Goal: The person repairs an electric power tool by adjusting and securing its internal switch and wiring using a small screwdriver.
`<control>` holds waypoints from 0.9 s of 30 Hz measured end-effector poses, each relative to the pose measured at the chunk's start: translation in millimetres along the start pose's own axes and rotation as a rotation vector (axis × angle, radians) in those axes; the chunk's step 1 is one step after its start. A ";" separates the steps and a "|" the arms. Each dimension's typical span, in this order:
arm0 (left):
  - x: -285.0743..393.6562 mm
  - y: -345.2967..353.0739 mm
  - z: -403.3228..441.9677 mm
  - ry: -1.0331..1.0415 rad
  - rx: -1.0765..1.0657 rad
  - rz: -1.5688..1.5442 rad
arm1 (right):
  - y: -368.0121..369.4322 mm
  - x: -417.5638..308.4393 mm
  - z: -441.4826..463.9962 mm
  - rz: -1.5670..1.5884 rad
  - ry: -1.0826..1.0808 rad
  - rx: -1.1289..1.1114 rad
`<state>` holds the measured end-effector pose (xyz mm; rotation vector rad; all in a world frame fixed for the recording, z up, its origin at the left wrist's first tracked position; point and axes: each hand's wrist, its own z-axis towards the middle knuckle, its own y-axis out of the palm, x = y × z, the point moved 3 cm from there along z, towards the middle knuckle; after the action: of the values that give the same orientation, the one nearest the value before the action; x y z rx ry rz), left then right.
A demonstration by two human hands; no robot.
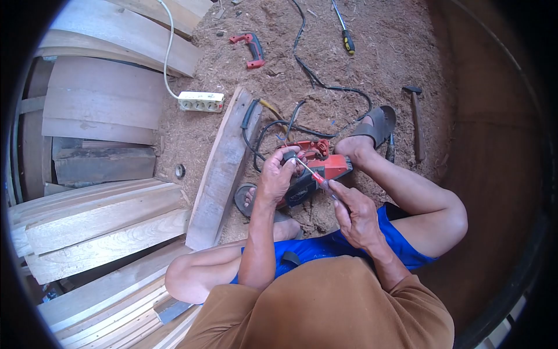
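Observation:
A small black part (289, 156) is pinched in my left hand (275, 177); its exact kind is too small to make out. My right hand (359, 216) is closed around a screwdriver (319, 178) with a red and clear handle. The screwdriver's thin shaft points up and left, its tip at the black part. Below both hands, between my feet, lies a red-and-black power tool (334, 167) with its upper housing opened and wires showing. My left fingers partly cover it.
Left of the tool lies a thick wooden beam (221, 168). A white power strip (200, 101), red handle cover (253, 51), yellow-black screwdriver (347, 42) and hammer (417, 122) rest on sawdust. A black cable (314, 75) winds across the ground. Stacked planks (110, 224) line the left.

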<state>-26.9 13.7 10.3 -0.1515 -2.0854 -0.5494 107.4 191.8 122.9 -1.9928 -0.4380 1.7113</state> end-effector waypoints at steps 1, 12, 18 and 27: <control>0.5 0.5 -0.3 0.005 0.006 0.012 | 1.1 -0.1 0.5 0.001 -0.002 0.004; -1.0 -0.9 1.7 0.035 0.031 0.147 | 0.1 -9.2 5.2 -0.138 -0.004 -0.021; 1.4 2.6 0.8 0.097 0.065 0.304 | 3.5 -14.0 9.1 -0.076 0.004 0.039; 11.0 4.3 -2.0 0.175 0.077 0.342 | 13.4 -17.7 8.9 -0.086 -0.007 -0.003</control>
<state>-30.1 15.5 21.7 -0.3924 -1.8550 -0.2639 94.7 172.5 129.4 -1.9419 -0.5214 1.6659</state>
